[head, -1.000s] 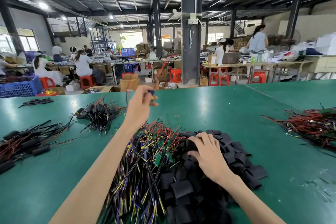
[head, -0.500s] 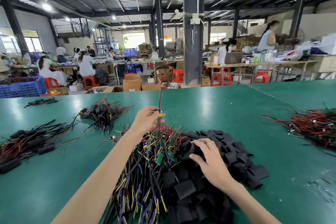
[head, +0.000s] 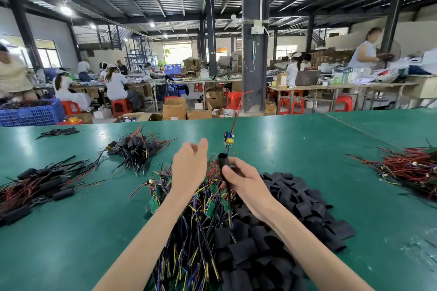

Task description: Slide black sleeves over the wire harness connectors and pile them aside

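Note:
My right hand grips a black sleeve held upright above the piles. Dark wires of one harness run through it and hang down below my fingers. The harness's small connector board sticks out just above the sleeve's top, and a red wire rises from it. My left hand hovers just left of the sleeve with relaxed fingers and holds nothing. Under both hands lie a heap of bare harnesses and a heap of loose black sleeves.
On the green table, sleeved harnesses lie in piles at the left and far left. A red-wired bundle lies at the right. People work at benches beyond the table's far edge.
My right hand left the sleeve heap and now holds a sleeve upright with the harness wires through it. My left hand let go of the harness and opened.

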A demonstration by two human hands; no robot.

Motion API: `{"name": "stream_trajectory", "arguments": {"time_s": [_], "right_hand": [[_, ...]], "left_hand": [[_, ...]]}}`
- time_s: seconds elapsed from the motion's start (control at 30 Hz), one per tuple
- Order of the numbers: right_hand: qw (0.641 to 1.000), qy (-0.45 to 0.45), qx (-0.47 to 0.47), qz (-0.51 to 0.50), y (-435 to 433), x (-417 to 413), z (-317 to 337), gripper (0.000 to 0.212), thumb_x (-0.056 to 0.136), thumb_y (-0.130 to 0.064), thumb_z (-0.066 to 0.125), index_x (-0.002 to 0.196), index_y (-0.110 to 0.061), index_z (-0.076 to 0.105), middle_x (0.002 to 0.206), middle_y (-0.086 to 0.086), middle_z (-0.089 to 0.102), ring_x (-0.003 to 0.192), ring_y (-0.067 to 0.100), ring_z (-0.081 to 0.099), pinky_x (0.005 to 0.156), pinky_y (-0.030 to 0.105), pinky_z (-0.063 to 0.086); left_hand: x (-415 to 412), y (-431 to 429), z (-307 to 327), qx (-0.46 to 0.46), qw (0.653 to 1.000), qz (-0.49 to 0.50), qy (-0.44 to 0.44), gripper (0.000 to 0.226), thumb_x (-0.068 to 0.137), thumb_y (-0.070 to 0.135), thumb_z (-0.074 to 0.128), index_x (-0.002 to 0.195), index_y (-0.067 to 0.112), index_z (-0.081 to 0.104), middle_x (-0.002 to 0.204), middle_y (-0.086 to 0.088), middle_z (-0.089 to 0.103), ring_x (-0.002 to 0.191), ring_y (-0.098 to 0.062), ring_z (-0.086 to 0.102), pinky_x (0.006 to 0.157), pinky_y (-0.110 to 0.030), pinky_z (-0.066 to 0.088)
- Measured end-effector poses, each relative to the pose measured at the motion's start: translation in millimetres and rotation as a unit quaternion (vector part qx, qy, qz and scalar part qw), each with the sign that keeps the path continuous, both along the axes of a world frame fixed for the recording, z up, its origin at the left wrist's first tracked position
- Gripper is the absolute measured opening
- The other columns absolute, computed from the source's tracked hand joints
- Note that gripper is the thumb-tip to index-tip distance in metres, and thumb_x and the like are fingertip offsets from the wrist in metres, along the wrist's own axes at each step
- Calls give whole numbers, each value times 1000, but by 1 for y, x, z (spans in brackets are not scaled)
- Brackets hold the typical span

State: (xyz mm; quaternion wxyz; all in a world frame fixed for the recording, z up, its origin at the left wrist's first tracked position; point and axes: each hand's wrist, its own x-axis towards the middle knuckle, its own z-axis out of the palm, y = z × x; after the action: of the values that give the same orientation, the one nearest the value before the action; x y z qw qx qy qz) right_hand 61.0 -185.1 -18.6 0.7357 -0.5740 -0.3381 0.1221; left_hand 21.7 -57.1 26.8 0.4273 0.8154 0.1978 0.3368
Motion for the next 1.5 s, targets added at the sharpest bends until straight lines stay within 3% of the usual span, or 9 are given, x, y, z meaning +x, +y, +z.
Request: {"name": "stream_trajectory", "arguments": {"time_s": [0.13,0.37,0.57,0.63,0.7,0.8,1.03,1.17,1.5], "right_hand": [[993,34,64,92,2,-15,4,32,83,-20,55,110,-4,58,92,7,57,78,17,50,64,28,40],[968,143,96,182,-3,-26,3,24,86,-15,52,104,0,56,85,9,56,73,20,55,57,28,46],[978,112,68,163,-15,-24,-15,35,83,-11,58,114,5,55,110,16,57,101,25,59,86,43,52],[995,72,35,57,-24,-16,-25,33,82,-9,61,114,2,58,106,13,60,98,22,60,92,43,50],[997,7,-24,-72,-38,-8,-31,31,84,-3,62,115,-6,59,100,1,67,88,11,63,93,32,50],[966,-110,-133,-192,-54,1,-42,35,81,-7,70,104,-31,58,104,-12,65,87,-5,61,82,9,44],[869,-274,-291,-292,-74,9,-79,36,82,-21,71,115,-11,60,108,-4,60,99,14,57,86,17,38],[846,-280,-314,-328,-82,11,-81,37,84,-21,69,116,-7,59,112,3,60,104,22,57,89,22,36],[805,-366,-350,-308,-75,2,-83,33,80,-19,72,109,-5,64,101,9,65,97,33,54,87,45,44]], "left_hand": [[-10,-3,10,-259,942,-210,42,40,97,37,48,91,2,67,86,-14,68,69,-23,60,67,-32,46],[-15,-6,9,-191,945,-265,11,24,99,16,47,102,-3,60,79,-1,74,69,-12,69,66,-28,54],[-23,5,10,-266,932,-242,-48,22,102,7,33,107,10,54,75,-4,54,46,-6,48,53,-21,45],[-31,23,12,-176,962,-204,-48,21,102,12,32,112,16,50,75,-3,48,43,-3,36,49,-20,36],[-44,40,12,63,988,-142,4,17,100,31,34,113,33,45,67,6,52,41,-2,38,48,-24,34],[-54,39,-4,337,935,-65,93,19,92,54,34,98,40,45,60,12,51,56,-9,55,55,-27,43],[-53,28,-75,376,920,-84,67,8,91,18,61,93,11,65,110,-1,58,102,-24,52,89,-38,39],[-55,25,-95,473,878,-65,40,44,65,-16,60,99,12,68,86,0,66,82,-27,63,84,-35,30],[-61,28,-110,461,885,-62,-6,22,92,9,44,98,16,64,84,5,60,79,-23,59,82,-33,30]]}}
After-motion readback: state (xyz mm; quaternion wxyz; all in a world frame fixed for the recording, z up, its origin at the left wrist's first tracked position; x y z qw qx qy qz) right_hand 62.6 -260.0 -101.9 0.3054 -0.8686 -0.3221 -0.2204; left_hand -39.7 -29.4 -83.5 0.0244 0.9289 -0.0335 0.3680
